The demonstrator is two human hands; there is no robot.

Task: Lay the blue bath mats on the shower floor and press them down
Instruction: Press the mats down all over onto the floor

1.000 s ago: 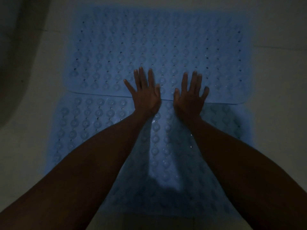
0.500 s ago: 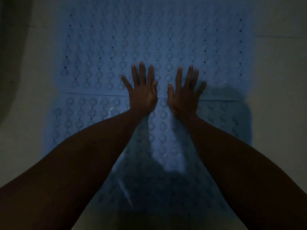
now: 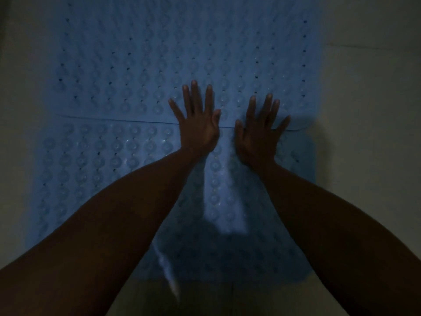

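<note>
Two blue bath mats lie flat on the dim shower floor. The far mat (image 3: 141, 65), dotted with small holes and bumps, overlaps the near mat (image 3: 91, 160), whose round suction cups show. My left hand (image 3: 198, 124) and my right hand (image 3: 258, 133) rest palm down side by side across the seam where the mats overlap. Fingers of both hands are spread on the far mat and hold nothing. My forearms cover much of the near mat.
Pale shower floor (image 3: 369, 133) surrounds the mats on the left, right and near side. A faint tile joint (image 3: 364, 47) runs at the right. A dark shadow falls over the near mat's front part.
Both hands have stayed flat on the seam, shifting slightly toward the far mat and a little further apart. The view has moved closer; the mats have not shifted.
</note>
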